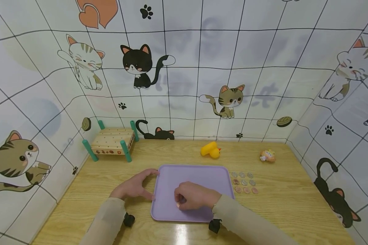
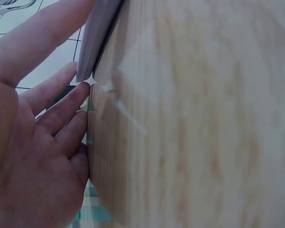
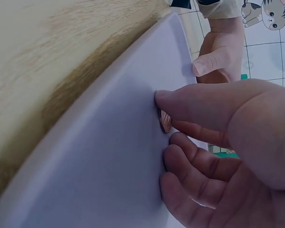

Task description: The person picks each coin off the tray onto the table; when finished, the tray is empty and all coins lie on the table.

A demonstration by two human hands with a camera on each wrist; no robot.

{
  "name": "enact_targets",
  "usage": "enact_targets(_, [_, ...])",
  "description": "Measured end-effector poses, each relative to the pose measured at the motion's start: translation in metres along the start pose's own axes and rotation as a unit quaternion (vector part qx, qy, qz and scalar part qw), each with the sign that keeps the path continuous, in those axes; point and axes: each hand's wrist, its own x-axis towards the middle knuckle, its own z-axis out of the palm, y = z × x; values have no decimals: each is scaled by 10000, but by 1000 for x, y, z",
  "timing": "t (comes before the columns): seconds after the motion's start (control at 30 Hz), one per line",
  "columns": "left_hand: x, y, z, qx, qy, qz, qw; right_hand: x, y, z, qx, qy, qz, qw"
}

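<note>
A lilac tray lies flat on the wooden table. Over its middle, my right hand pinches a copper-coloured coin between thumb and index finger. In the right wrist view the coin is tilted on its edge, close against the tray's surface, with the other fingertips right at that surface. My left hand is spread at the tray's left side, thumb and fingertips at the rim. The left wrist view shows its fingers nearly straight, beside the tray edge.
Several silver and copper coins lie in rows just right of the tray. Behind it are a yellow toy duck and, farther right, a small orange figurine. A toy bed with green posts stands at the back left.
</note>
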Motion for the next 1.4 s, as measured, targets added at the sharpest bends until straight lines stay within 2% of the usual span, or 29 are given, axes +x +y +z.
enact_targets(0.23, [1,-2,0,44,24,41,10000,0,1,0,89,-4,72,9999])
enact_targets(0.43, [0,-1,1,-53,36,-64,10000,1,0,0,91,11,46,9999])
enact_targets(0.8, [-1,2,1,-32,29,-36,10000,3,-1,1,259,-144,266,9992])
enact_targets(1.0, [-1,2,1,-35,20,-4,10000,1,-1,-1,265,-131,177,9994])
enact_targets(1.23, [0,1,1,-18,26,-55,10000,-10,5,-2,403,167,-10,9990])
enact_targets(1.4, [0,1,1,-62,1,-52,10000,-23,16,-4,905,400,54,9951])
